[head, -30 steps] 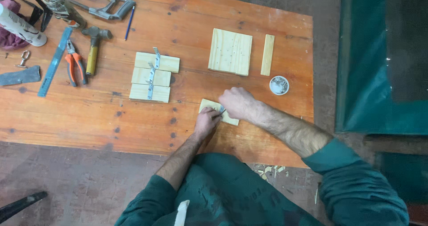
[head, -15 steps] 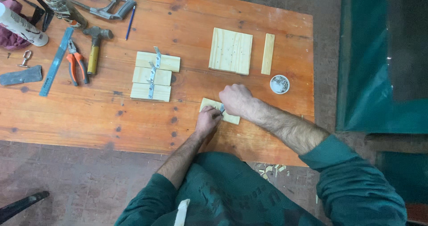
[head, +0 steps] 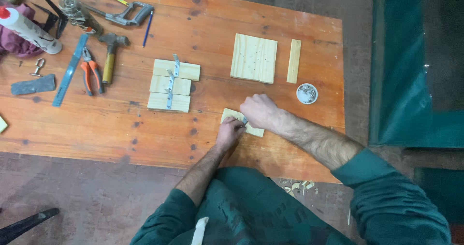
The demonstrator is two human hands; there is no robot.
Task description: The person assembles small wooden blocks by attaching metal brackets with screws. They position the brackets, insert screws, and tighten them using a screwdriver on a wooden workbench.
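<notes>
A small pale wooden piece (head: 231, 115) lies on the orange wooden table (head: 203, 37) near its front edge. My left hand (head: 229, 132) rests on the piece's near side with fingers curled, pinching something small and metallic that I cannot make out. My right hand (head: 260, 111) covers the middle of the piece from the right, fingers closed down over it. Both hands meet at the same spot on the wood.
Three wooden slats joined by a metal strip (head: 172, 84) lie left of my hands. A square board (head: 254, 58), a thin strip (head: 293, 60) and a round tin of nails (head: 306, 93) sit behind. A hammer (head: 110, 56), pliers (head: 90, 71), ruler (head: 70, 69) and saw (head: 126, 13) lie at the far left.
</notes>
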